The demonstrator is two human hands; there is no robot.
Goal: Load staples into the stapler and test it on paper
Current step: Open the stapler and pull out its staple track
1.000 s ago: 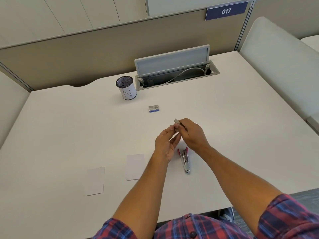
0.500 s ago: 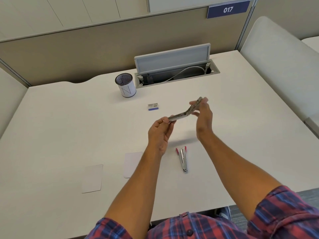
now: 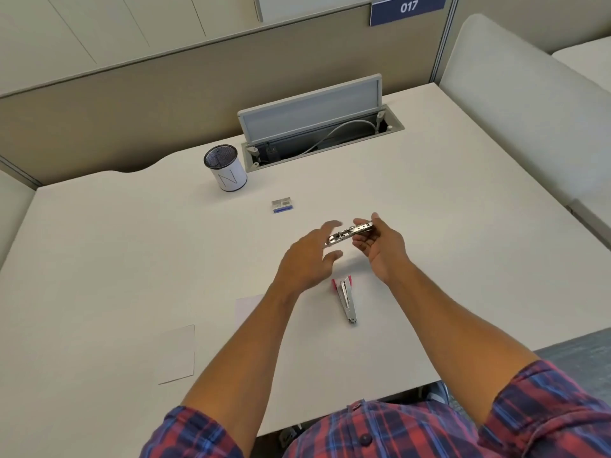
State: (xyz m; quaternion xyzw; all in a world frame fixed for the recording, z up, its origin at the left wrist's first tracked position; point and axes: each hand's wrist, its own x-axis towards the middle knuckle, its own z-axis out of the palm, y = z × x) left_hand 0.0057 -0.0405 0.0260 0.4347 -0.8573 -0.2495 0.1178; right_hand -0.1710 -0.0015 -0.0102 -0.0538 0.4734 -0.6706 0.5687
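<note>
My right hand (image 3: pixel 383 249) grips a silver metal stapler part (image 3: pixel 350 231) by its right end, above the middle of the white desk (image 3: pixel 429 226). Just left of the part's free end hovers my left hand (image 3: pixel 307 259), blurred, fingers spread, holding nothing. Below the hands a pink and silver stapler piece (image 3: pixel 345 300) lies flat on the desk. A small box of staples (image 3: pixel 282 205) sits further back. Two white paper slips lie at the front left, one (image 3: pixel 177 353) in the open and one (image 3: pixel 248 309) partly under my left forearm.
A white mesh pen cup (image 3: pixel 225 168) stands at the back, next to an open cable hatch (image 3: pixel 314 127) with its lid raised. A beige partition runs behind the desk and a padded divider (image 3: pixel 512 110) stands on the right.
The metal part was pinched between both hands, then stretched out long between them. Now my left hand has let go and only my right hand holds it.
</note>
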